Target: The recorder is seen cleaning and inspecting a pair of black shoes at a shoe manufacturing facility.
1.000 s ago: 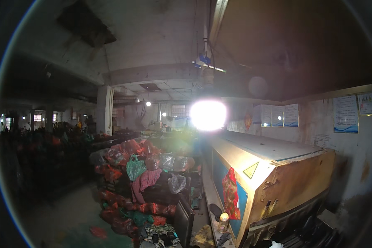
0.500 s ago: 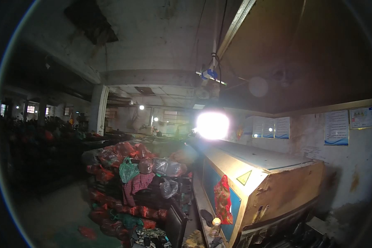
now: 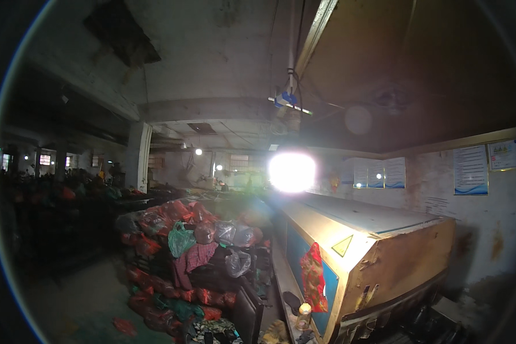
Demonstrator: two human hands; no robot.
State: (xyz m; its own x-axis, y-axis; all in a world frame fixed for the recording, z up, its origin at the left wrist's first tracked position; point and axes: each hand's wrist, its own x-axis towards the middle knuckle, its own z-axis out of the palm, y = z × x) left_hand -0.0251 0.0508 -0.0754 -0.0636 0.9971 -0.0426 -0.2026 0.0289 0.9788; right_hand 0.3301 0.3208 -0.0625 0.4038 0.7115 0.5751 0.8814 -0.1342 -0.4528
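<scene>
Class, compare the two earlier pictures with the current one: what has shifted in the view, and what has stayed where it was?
Only the view shifted: it tilted upward, so more ceiling shows, and the bright lamp, the pile of bagged cloth and the large boxy machine sit lower and a little to the right. None of them moved against each other. No hands are in view; nothing was taken hold of or let go.

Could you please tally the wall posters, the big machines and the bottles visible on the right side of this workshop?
Wall posters: 5
Big machine: 1
Bottle: 1
Total: 7
</scene>
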